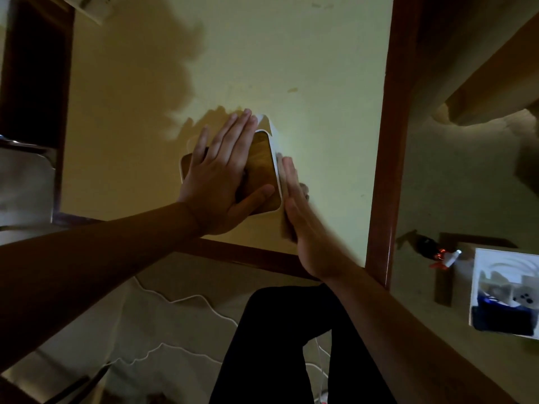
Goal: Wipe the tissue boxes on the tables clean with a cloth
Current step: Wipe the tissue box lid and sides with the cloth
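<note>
A tissue box (264, 170) with a white body and a brown wooden lid stands on the pale yellow table (320, 83) near its front edge. My left hand (221, 182) lies flat on the lid, fingers straight, thumb spread toward the box's near right corner. My right hand (300, 217) is flat against the box's right side, fingers straight and blurred by motion. A small piece of cloth (303, 189) shows dimly under the right fingers; most of it is hidden.
The table has a red-brown wooden rim (390, 158). A dark cabinet (35, 68) stands at the left. White cables (175, 298) lie on the floor below, my dark trouser leg (285, 345) is in front, and a white box (504, 290) with a small bottle (437, 253) sits at right.
</note>
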Tool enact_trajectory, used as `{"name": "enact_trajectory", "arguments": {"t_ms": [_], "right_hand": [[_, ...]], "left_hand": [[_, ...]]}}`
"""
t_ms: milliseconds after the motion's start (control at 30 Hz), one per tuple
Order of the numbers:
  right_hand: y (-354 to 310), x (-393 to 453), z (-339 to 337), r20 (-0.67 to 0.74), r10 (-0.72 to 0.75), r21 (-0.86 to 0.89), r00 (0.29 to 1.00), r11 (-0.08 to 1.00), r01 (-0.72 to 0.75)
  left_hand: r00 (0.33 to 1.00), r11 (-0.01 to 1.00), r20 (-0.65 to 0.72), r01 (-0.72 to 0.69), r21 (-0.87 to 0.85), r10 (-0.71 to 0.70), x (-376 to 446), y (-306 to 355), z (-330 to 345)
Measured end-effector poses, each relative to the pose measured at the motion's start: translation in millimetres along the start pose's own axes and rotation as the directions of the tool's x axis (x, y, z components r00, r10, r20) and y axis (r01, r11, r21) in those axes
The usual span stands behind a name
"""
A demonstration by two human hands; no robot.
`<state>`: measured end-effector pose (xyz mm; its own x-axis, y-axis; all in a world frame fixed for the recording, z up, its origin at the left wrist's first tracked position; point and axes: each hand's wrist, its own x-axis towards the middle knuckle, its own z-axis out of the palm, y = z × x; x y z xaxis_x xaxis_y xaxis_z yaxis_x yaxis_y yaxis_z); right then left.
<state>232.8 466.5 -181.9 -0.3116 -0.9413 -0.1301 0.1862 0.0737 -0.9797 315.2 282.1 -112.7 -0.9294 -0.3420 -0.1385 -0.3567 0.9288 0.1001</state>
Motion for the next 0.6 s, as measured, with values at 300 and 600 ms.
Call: {"name": "enact_trajectory", "arguments": {"t_ms": [300,600], "right_hand": [[0.1,22.6,-0.3,-0.006,0.037,0.017,0.999,0.999,-0.037],[-11.4,108.8,-19.4,-0.015,0.048,-0.039,0.999,0.998,-0.048]], "left_hand": [[1.0,1.0,-0.022,-0.022,-0.005,0.022,0.0,-1.9,1.3],[0.999,1.0,-0.026,-0.027,0.011,0.027,-1.2,-1.6,2.1]]}}
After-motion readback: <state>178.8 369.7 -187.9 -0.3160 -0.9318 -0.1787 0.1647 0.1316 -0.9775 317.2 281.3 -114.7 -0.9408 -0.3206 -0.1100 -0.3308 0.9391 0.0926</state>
